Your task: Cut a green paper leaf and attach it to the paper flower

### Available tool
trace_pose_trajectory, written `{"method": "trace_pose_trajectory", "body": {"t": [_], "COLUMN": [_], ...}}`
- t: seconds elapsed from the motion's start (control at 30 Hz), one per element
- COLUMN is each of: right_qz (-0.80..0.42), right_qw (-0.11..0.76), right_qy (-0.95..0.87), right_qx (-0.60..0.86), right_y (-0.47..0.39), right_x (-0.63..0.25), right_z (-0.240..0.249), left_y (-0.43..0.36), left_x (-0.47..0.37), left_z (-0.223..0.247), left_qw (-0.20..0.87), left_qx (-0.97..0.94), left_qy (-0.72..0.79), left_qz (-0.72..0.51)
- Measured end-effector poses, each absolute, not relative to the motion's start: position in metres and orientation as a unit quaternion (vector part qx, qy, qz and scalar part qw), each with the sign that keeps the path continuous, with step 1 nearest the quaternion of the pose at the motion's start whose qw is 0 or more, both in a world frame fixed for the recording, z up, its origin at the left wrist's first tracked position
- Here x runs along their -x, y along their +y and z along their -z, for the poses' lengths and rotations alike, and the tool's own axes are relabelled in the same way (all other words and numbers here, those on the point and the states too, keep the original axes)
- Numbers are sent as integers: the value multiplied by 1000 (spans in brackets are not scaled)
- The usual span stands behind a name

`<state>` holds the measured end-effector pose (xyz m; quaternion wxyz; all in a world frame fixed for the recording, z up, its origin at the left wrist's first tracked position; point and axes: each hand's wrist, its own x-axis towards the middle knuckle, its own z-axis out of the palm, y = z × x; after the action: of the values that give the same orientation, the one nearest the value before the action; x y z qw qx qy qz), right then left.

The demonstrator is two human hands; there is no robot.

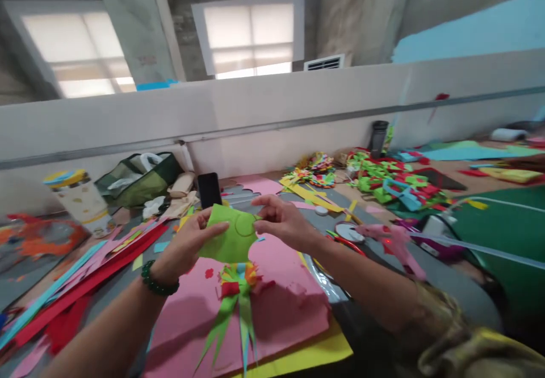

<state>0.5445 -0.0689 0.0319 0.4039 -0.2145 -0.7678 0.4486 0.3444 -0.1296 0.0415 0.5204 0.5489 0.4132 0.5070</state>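
Both hands hold up a light green foam sheet piece (232,236) with a circle drawn on it. My left hand (193,242) grips its left edge, thumb on top; a green bead bracelet sits on that wrist. My right hand (281,219) pinches its upper right edge. Below the piece, a multicoloured foam flower with long green spiky leaves (234,298) lies on a pink foam sheet (281,310), which rests on a yellow sheet (310,355).
A black phone (209,189) stands behind the hands. A pink glue gun (392,242) lies at right, next to a tape roll (349,231). Red, pink and blue foam strips (85,276) spread at left. Piles of foam cut-outs (383,179) and a green bag (140,180) sit by the white partition wall.
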Motion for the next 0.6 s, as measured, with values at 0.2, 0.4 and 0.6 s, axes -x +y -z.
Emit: {"method": "trace_pose_trajectory", "body": {"t": [0.2, 0.4, 0.6], "right_qz": [-309, -20, 22], "right_qw": [424, 62, -33], "right_qy": [-804, -828, -792], "right_qx": [280, 557, 609], "right_y": [-89, -101, -91], "right_x": [-589, -662, -664], "right_z": [-66, -71, -5], "left_y": [-121, -121, -121], "left_x": [-348, -342, -345], "left_z": [-4, -2, 2], "left_qw": [595, 556, 548], "left_qx": [-492, -434, -447], "left_qy": [431, 456, 437], "left_qz": [-467, -543, -555]}}
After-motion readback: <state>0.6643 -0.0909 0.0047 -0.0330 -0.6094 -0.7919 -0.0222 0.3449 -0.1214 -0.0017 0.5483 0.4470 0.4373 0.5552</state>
